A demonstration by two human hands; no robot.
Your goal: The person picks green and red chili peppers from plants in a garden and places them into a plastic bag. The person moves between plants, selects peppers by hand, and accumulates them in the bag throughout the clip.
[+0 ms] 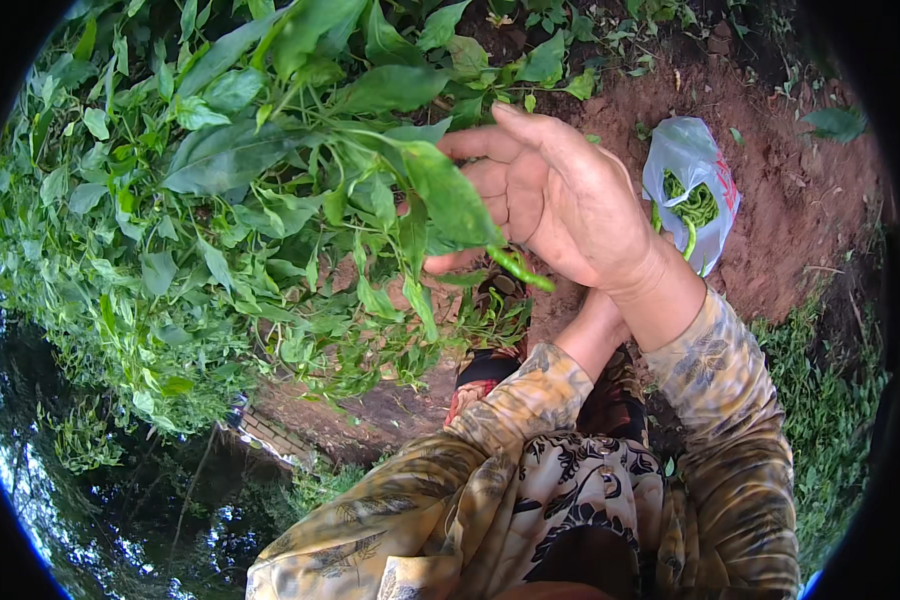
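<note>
My right hand (562,195) reaches left into the leafy chili pepper plant (270,210). Its palm is turned up and the fingers are spread, partly behind a large leaf (446,195). A green chili pepper (521,268) hangs below that leaf's tip, in front of the palm's lower edge. My forearms cross, with the left passing beneath the right wrist. Most of my left hand (668,237) is hidden there; green chili peppers (690,240) stick out from it beside a translucent plastic bag (690,142). Inside the bag lie many green chili peppers (696,206).
The bag rests on reddish bare soil (787,202). Low green plants (817,405) grow at right. My legs (487,375) are below the forearms, beside drooping foliage. A brick structure (274,435) and dark trees (157,495) show at lower left.
</note>
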